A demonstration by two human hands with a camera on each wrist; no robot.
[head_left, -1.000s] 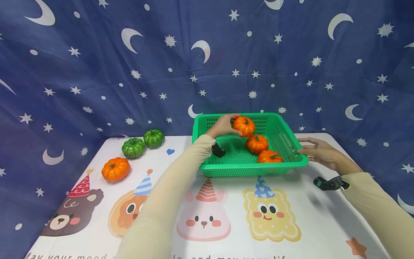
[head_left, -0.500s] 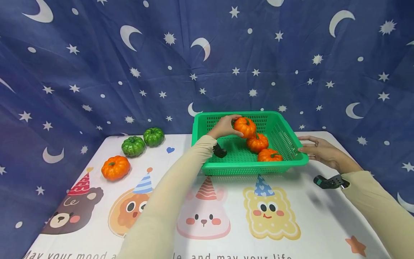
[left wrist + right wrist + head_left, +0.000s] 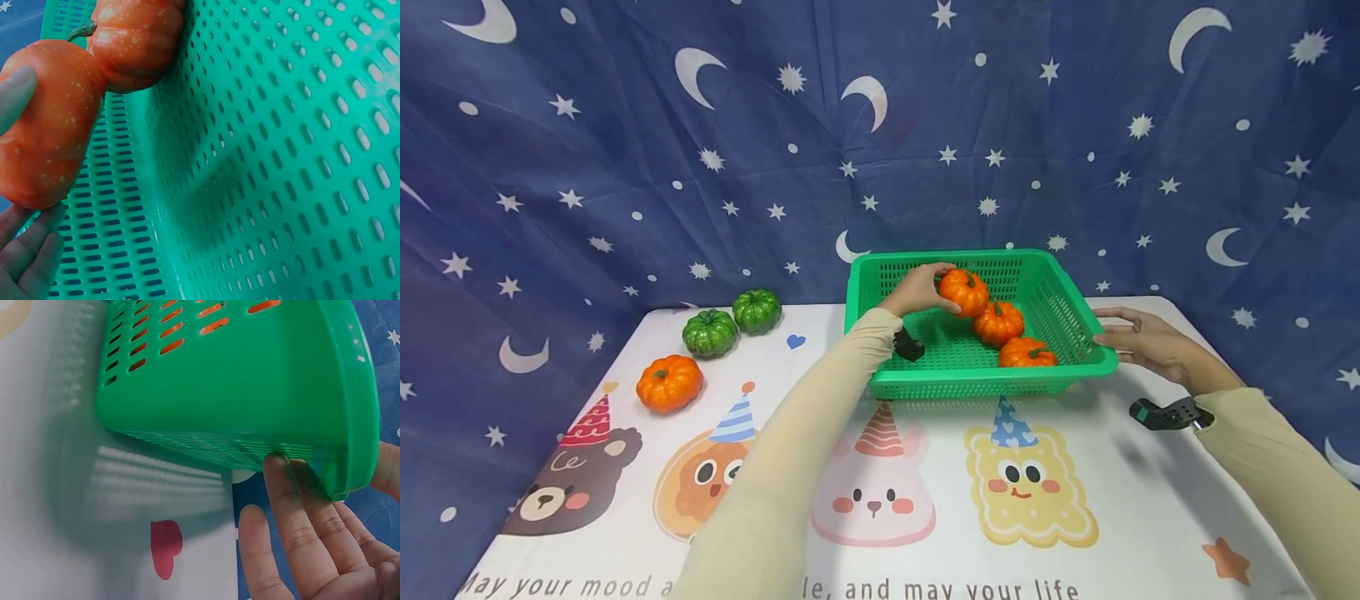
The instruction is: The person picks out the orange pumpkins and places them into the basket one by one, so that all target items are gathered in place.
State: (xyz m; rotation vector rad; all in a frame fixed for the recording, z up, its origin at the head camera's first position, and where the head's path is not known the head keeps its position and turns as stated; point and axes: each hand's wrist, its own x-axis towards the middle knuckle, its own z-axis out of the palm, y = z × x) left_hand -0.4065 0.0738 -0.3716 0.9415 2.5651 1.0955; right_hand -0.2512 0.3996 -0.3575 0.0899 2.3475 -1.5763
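Observation:
My left hand (image 3: pixel 917 290) grips an orange toy pumpkin (image 3: pixel 964 292) inside the green plastic basket (image 3: pixel 955 382). In the left wrist view the thumb lies on one side of this pumpkin (image 3: pixel 56 131) and fingers (image 3: pixel 40 250) reach its other end. A second orange pumpkin (image 3: pixel 998 324) sits right beside it, and a third orange pumpkin (image 3: pixel 1027 353) lies near the front wall. At the basket's right end my right hand (image 3: pixel 1157 342) holds the rim. The right wrist view shows its fingers (image 3: pixel 300 531) under the rim (image 3: pixel 359 412), with the thumb partly hidden behind.
To the left on the white table cloth (image 3: pixel 760 517) lie another orange pumpkin (image 3: pixel 670 383) and two green pumpkins, one in front (image 3: pixel 710 332) and one behind (image 3: pixel 757 312). A blue curtain (image 3: pixel 737 125) with moons and stars hangs behind the basket.
The held pumpkin has sunk slightly lower in the basket, with the left hand still round it. The right hand stays at the rim. The head view has tilted down a little.

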